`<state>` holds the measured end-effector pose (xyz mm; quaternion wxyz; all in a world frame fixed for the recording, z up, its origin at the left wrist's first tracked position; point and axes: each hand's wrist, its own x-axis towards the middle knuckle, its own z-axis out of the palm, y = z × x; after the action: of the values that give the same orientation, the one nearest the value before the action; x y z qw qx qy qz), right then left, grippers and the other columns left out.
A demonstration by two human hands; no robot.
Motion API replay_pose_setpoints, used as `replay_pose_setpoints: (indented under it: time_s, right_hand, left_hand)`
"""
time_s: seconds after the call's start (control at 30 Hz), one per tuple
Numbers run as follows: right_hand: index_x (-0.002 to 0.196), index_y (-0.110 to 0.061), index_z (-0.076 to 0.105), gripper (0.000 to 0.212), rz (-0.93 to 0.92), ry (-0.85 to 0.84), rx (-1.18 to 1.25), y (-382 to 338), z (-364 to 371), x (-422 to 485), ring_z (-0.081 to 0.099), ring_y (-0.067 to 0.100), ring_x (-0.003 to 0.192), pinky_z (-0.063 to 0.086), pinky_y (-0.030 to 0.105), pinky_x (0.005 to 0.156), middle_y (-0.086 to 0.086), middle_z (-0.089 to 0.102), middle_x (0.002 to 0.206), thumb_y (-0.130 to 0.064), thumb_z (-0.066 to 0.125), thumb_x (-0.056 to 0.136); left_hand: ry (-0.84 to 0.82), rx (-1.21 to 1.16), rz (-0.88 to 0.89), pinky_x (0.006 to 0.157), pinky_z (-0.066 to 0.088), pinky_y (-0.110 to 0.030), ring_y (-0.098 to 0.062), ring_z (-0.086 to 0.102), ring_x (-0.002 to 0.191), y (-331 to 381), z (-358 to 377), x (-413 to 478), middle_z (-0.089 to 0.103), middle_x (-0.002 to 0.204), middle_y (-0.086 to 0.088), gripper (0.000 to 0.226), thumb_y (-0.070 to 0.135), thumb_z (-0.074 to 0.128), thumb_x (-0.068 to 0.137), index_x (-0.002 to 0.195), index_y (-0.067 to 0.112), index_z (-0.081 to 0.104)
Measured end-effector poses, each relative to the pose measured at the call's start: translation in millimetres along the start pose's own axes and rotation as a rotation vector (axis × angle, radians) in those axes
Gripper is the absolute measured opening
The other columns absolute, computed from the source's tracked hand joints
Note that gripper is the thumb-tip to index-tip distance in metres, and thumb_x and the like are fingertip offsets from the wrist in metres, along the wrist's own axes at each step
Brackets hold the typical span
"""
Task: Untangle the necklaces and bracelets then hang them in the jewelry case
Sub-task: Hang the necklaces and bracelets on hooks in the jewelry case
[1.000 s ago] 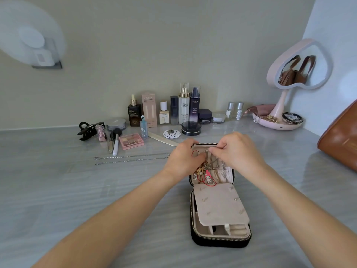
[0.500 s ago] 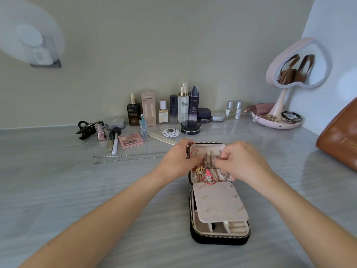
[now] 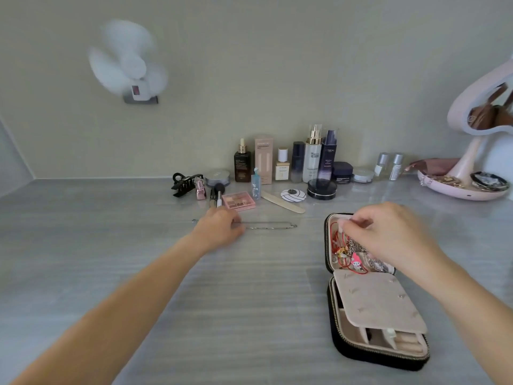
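Several chains and bracelets [image 3: 350, 254] are seen already gathered in the upper half of an open jewelry case [image 3: 380, 352] on a grey tabletop [image 3: 111, 259], among them red cords and a small pink charm [image 3: 356, 261]; whether each is hooked in place or merely heaped there cannot be told. The right hand [image 3: 388, 234] is held over that half, its fingers [image 3: 352, 222] pinched together near the case's far rim, apparently on a fine strand, though what exactly is gripped cannot be made out. Well apart, to the left, a silver chain [image 3: 266, 226] is stretched out flat on the tabletop, seemingly doubled into two parallel strands. The left hand [image 3: 219, 227] is laid on the chain's left part, fingers curled downward; whether the chain is actually pinched cannot be told, since the fingertips are hidden beneath the hand. The padded flap [image 3: 379, 304] over the case's lower half is seen lying down, with compartments visible beneath it. Judged from this, the work looks well advanced: most pieces are in the case, and the straightened chain is left to be carried over and hung. Cosmetics bottles [image 3: 313, 157], a hair clip [image 3: 184, 184] and a pink mirror stand [image 3: 469, 162] are lined up behind, untouched.
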<state>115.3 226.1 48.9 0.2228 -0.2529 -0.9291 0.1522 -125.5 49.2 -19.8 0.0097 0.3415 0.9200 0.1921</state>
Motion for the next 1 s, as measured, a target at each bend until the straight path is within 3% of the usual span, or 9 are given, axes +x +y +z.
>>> replay_pose_setpoints:
  time_s: [0.1, 0.27, 0.33, 0.43, 0.53, 0.67, 0.73, 0.87, 1.0]
  right_hand:
    - [0.062, -0.021, 0.064, 0.035, -0.037, 0.008, -0.007, -13, 4, 3, 0.061, 0.015, 0.054, 0.053, 0.033, 0.066, -0.004, 0.068, 0.066, -0.048, 0.055, 0.083]
    - [0.065, -0.022, 0.065, 0.031, -0.059, -0.016, 0.002, -31, 15, 3, 0.062, 0.016, 0.06, 0.054, 0.033, 0.067, -0.004, 0.066, 0.062, -0.047, 0.056, 0.082]
    - [0.066, -0.024, 0.063, 0.027, -0.064, -0.076, 0.04, -40, 18, 3, 0.062, 0.011, 0.051, 0.052, 0.027, 0.065, -0.007, 0.065, 0.061, -0.044, 0.056, 0.083]
    - [0.079, -0.024, 0.065, 0.011, -0.088, -0.202, 0.207, -51, 26, 8, 0.06, 0.004, 0.041, 0.046, 0.022, 0.055, -0.012, 0.069, 0.081, -0.033, 0.061, 0.084]
    - [0.098, -0.02, 0.062, 0.014, -0.062, -0.324, 0.466, -63, 33, 17, 0.061, 0.007, 0.042, 0.046, 0.022, 0.048, -0.007, 0.066, 0.103, -0.019, 0.064, 0.084]
    - [0.102, -0.021, 0.055, 0.028, -0.009, -0.433, 0.716, -77, 30, 19, 0.059, 0.006, 0.043, 0.048, 0.02, 0.046, -0.003, 0.07, 0.087, -0.006, 0.065, 0.081]
    - [0.098, -0.016, 0.057, 0.022, 0.006, -0.425, 0.702, -75, 24, 19, 0.058, 0.003, 0.044, 0.044, 0.017, 0.044, 0.0, 0.069, 0.077, -0.007, 0.067, 0.08]
    - [0.083, -0.008, 0.062, 0.003, 0.012, -0.343, 0.612, -62, 7, 14, 0.054, -0.001, 0.042, 0.039, 0.014, 0.04, 0.001, 0.064, 0.065, -0.009, 0.064, 0.083]
    - [0.076, -0.013, 0.062, 0.009, 0.038, -0.268, 0.645, -50, -13, 14, 0.05, 0.001, 0.039, 0.038, 0.014, 0.039, -0.004, 0.063, 0.054, -0.01, 0.064, 0.084]
  left_hand:
    - [0.013, 0.042, 0.018, 0.091, 0.041, -0.038, -0.028, 0.044, 0.112, -3, 1, -3, 0.057, 0.108, -0.009, 0.017, 0.029, 0.054, 0.087, 0.091, 0.014, 0.06]
    - [-0.036, 0.122, 0.036, 0.096, 0.034, -0.039, -0.027, 0.048, 0.111, 5, 1, -7, 0.057, 0.114, -0.007, 0.019, 0.028, 0.045, 0.093, 0.099, 0.014, 0.055]
    - [-0.043, -0.03, 0.054, 0.083, 0.038, -0.031, -0.021, 0.056, 0.091, 10, -4, -11, 0.066, 0.102, -0.002, 0.013, 0.024, 0.042, 0.094, 0.091, 0.017, 0.052]
    - [-0.071, -0.325, 0.116, 0.05, 0.038, -0.022, -0.008, 0.047, 0.054, 26, -18, -22, 0.063, 0.075, 0.001, 0.017, 0.019, 0.044, 0.095, 0.078, 0.016, 0.048]
    - [-0.072, -0.463, 0.226, 0.04, 0.032, -0.016, -0.001, 0.04, 0.037, 49, -35, -34, 0.058, 0.063, 0.003, 0.022, 0.016, 0.046, 0.094, 0.072, 0.018, 0.046]
    - [-0.049, -0.475, 0.34, 0.047, 0.035, -0.014, 0.0, 0.045, 0.049, 77, -50, -46, 0.058, 0.062, 0.007, 0.023, 0.019, 0.048, 0.093, 0.071, 0.025, 0.048]
    - [-0.026, -0.462, 0.373, 0.053, 0.039, -0.016, -0.002, 0.05, 0.054, 87, -54, -50, 0.058, 0.063, 0.008, 0.023, 0.02, 0.049, 0.093, 0.071, 0.026, 0.047]
    - [-0.035, -0.495, 0.419, 0.046, 0.037, -0.013, 0.002, 0.049, 0.046, 101, -56, -57, 0.06, 0.063, 0.007, 0.019, 0.021, 0.048, 0.093, 0.075, 0.022, 0.047]
    - [-0.088, -0.712, 0.426, 0.07, 0.05, -0.035, -0.015, 0.061, 0.068, 120, -51, -61, 0.064, 0.071, 0.004, 0.013, 0.021, 0.045, 0.095, 0.083, 0.019, 0.049]
